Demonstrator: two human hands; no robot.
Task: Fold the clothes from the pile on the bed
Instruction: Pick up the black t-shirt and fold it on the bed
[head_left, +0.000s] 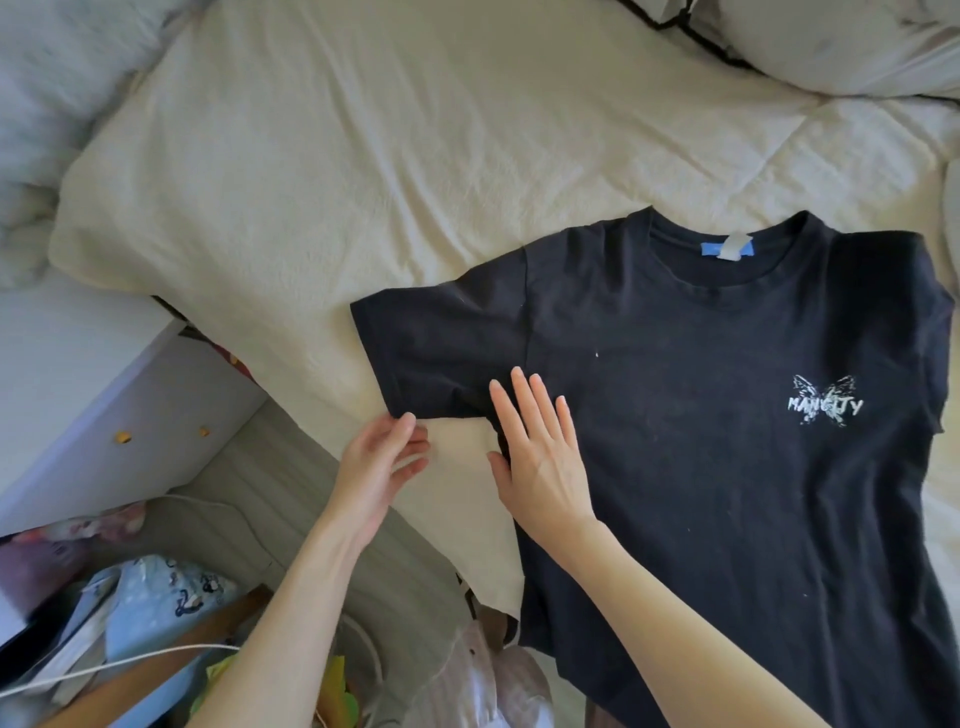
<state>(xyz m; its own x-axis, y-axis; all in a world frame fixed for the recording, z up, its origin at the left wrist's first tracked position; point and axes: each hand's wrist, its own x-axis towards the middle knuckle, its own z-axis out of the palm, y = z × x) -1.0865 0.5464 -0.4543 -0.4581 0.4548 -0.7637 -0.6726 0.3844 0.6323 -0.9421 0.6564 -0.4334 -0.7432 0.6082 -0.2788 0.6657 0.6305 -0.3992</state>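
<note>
One black T-shirt (701, 415) spread face up on the cream bedspread (322, 171), filling the frame from 2 to 5 o'clock, collar toward 12. One blue neck label (726, 249) inside the collar, one white butterfly print (824, 401) on the chest at 3 o'clock. One short sleeve (441, 353) stretched out flat toward 9 o'clock; the other sleeve tucked out of view at the far edge.

Two hands in play. Right hand (540, 457) flat on the shirt just under the sleeve seam, fingers straight and together, pressing, gripping nothing. Left hand (382, 467) beside it at 7 o'clock, fingers loosely bent, tips at the sleeve's lower corner, touching or just short of it, hard to tell; nothing held for certain.

Further out: one white pillow (841, 47) at 1 o'clock, pale bedding (47, 104) bunched at 10 o'clock, one white cabinet (104, 395) at 8 o'clock, and a jumble of patterned cloth (161, 597) at 7 o'clock.
</note>
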